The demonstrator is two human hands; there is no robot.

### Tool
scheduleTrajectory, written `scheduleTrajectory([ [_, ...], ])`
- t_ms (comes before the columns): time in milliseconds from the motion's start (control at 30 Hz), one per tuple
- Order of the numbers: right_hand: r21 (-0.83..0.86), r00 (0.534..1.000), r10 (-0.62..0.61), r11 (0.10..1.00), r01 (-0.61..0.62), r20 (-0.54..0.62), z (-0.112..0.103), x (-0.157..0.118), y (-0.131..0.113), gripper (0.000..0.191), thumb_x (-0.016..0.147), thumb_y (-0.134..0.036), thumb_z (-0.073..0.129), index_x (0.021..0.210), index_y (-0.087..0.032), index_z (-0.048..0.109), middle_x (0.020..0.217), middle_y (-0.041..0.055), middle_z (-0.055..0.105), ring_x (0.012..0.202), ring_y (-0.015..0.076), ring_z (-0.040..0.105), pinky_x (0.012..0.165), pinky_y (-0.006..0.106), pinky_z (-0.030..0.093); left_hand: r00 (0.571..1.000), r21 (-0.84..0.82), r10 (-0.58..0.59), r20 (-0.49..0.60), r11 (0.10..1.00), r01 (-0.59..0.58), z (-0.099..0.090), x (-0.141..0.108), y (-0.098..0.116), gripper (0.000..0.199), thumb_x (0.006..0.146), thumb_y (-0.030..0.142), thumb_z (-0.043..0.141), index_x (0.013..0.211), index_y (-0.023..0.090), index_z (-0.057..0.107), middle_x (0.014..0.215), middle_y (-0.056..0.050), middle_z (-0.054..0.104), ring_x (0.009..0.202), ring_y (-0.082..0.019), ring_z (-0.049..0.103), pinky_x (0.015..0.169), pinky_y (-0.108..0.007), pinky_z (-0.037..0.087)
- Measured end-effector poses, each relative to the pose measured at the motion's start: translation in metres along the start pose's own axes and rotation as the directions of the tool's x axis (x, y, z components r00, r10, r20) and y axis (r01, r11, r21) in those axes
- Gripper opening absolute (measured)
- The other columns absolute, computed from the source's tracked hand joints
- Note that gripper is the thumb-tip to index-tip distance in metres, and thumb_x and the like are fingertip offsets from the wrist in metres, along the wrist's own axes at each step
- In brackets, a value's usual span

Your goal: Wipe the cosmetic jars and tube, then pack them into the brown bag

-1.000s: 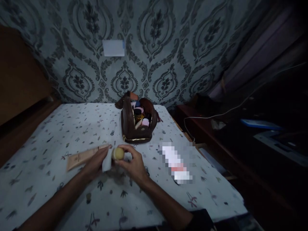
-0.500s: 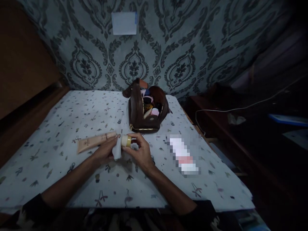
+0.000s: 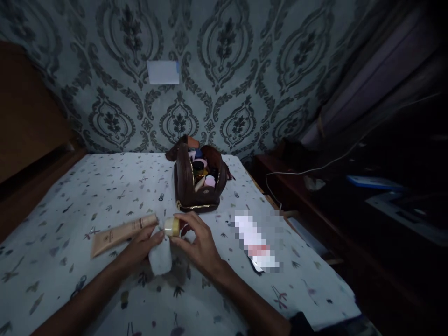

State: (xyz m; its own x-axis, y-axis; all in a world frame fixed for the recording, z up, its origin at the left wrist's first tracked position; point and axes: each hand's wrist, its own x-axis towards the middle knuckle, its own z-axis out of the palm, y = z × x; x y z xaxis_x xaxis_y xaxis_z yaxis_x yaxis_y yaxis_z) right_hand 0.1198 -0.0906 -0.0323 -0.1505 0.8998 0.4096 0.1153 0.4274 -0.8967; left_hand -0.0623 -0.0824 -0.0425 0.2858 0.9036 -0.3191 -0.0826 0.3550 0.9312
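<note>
My right hand (image 3: 199, 240) grips a small pale jar with a gold-yellow lid (image 3: 171, 227) between thumb and fingertips, lying on its side in the air above the bed cover. My left hand (image 3: 144, 243) is closed on a white wipe (image 3: 161, 257), which hangs below the fingers and meets the jar's left end. Some of the left fingers are hidden behind the wipe. Just beyond the left hand lies a beige squeeze tube (image 3: 117, 237). Behind the jar stands an unzipped brown toiletry bag (image 3: 184, 191) with several small cosmetics inside.
A blurred-out phone (image 3: 257, 242) lies to the right on the white patterned cover (image 3: 133, 172). Brown wooden furniture (image 3: 31, 112) borders the left side. A white cable (image 3: 315, 168) runs across the dark area at right. Patterned wallpaper (image 3: 224, 37) closes off the back.
The view has tilted up and turned slightly right, so everything sits lower and further left. The wipe now hangs broader beneath the jar. Both hands keep their holds.
</note>
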Motion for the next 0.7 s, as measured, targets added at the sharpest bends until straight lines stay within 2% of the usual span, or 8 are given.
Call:
scheduleTrajectory([
  [100, 0.006, 1.000, -0.008, 1.000, 0.008, 0.024, -0.017, 0.009, -0.010, 0.035, 0.078, -0.024, 0.077, 0.111, -0.027, 0.070, 0.099, 0.0028, 0.065, 0.083, 0.0169, 0.061, 0.074, 0.030, 0.051, 0.999, -0.037, -0.026, -0.026, 0.999, 0.025, 0.004, -0.003, 0.002, 0.063, 0.053, 0.066, 0.084, 0.088, 0.014, 0.074, 0.072, -0.005, 0.072, 0.062, -0.017, 0.061, 0.059, -0.025, 0.048],
  [233, -0.080, 0.994, -0.058, 0.996, 0.051, -0.092, -0.059, 0.053, -0.025, 0.034, 0.078, -0.027, 0.077, 0.112, -0.027, 0.070, 0.102, 0.0025, 0.065, 0.085, 0.0168, 0.062, 0.073, 0.029, 0.052, 0.996, -0.076, -0.067, -0.054, 0.995, 0.063, 0.007, -0.004, 0.005, 0.061, 0.051, 0.063, 0.086, 0.089, 0.017, 0.073, 0.080, -0.006, 0.076, 0.068, -0.022, 0.068, 0.067, -0.031, 0.055],
  [300, -0.230, 0.982, -0.113, 0.970, 0.076, -0.152, -0.083, 0.090, -0.031, 0.034, 0.081, -0.027, 0.074, 0.114, -0.024, 0.069, 0.100, 0.0029, 0.065, 0.085, 0.0169, 0.062, 0.074, 0.030, 0.050, 0.994, -0.084, -0.077, -0.071, 0.994, 0.071, 0.005, -0.002, 0.004, 0.061, 0.050, 0.063, 0.087, 0.088, 0.018, 0.074, 0.079, -0.006, 0.077, 0.070, -0.024, 0.070, 0.068, -0.032, 0.056],
  [367, -0.530, 0.978, -0.142, 0.847, 0.039, -0.155, -0.102, 0.130, -0.036, 0.032, 0.082, -0.023, 0.071, 0.114, -0.018, 0.069, 0.097, 0.0037, 0.065, 0.089, 0.0178, 0.061, 0.080, 0.030, 0.048, 0.992, -0.081, -0.081, -0.096, 0.994, 0.073, 0.003, 0.000, 0.003, 0.062, 0.049, 0.064, 0.087, 0.087, 0.018, 0.074, 0.077, -0.006, 0.077, 0.072, -0.025, 0.071, 0.067, -0.031, 0.056],
  [400, -0.683, 0.990, -0.099, 0.730, 0.000, -0.106, -0.109, 0.149, -0.038, 0.032, 0.084, -0.023, 0.069, 0.115, -0.016, 0.069, 0.098, 0.0040, 0.065, 0.090, 0.0182, 0.060, 0.083, 0.031, 0.046, 0.991, -0.078, -0.079, -0.109, 0.994, 0.071, 0.001, 0.001, 0.002, 0.062, 0.048, 0.064, 0.087, 0.088, 0.018, 0.074, 0.078, -0.006, 0.077, 0.074, -0.025, 0.071, 0.068, -0.031, 0.056],
  [433, -0.728, 0.995, -0.061, 0.686, -0.013, -0.075, -0.114, 0.165, -0.040, 0.029, 0.081, -0.022, 0.072, 0.109, -0.014, 0.071, 0.094, 0.0048, 0.066, 0.089, 0.0199, 0.060, 0.083, 0.033, 0.045, 0.989, -0.076, -0.080, -0.122, 0.995, 0.071, 0.000, 0.001, 0.002, 0.063, 0.049, 0.064, 0.087, 0.090, 0.018, 0.075, 0.080, -0.006, 0.077, 0.076, -0.025, 0.072, 0.069, -0.030, 0.056],
  [567, -0.813, 0.995, 0.085, 0.582, -0.003, 0.057, -0.116, 0.209, -0.041, 0.006, 0.076, -0.018, 0.073, 0.080, -0.014, 0.072, 0.080, 0.0074, 0.068, 0.085, 0.0229, 0.062, 0.079, 0.034, 0.046, 0.982, -0.077, -0.077, -0.172, 0.995, 0.064, 0.000, -0.001, 0.003, 0.066, 0.053, 0.062, 0.087, 0.101, 0.018, 0.075, 0.088, -0.006, 0.078, 0.083, -0.025, 0.072, 0.072, -0.029, 0.057],
  [700, -0.883, 0.962, 0.249, 0.469, -0.017, 0.113, -0.108, 0.226, -0.031, 0.011, 0.074, -0.014, 0.070, 0.085, -0.012, 0.071, 0.086, 0.0109, 0.071, 0.088, 0.0246, 0.064, 0.074, 0.029, 0.045, 0.979, -0.081, -0.016, -0.202, 0.997, -0.001, 0.002, -0.003, 0.006, 0.063, 0.056, 0.062, 0.085, 0.099, 0.017, 0.076, 0.085, -0.006, 0.078, 0.082, -0.026, 0.072, 0.072, -0.030, 0.056],
])
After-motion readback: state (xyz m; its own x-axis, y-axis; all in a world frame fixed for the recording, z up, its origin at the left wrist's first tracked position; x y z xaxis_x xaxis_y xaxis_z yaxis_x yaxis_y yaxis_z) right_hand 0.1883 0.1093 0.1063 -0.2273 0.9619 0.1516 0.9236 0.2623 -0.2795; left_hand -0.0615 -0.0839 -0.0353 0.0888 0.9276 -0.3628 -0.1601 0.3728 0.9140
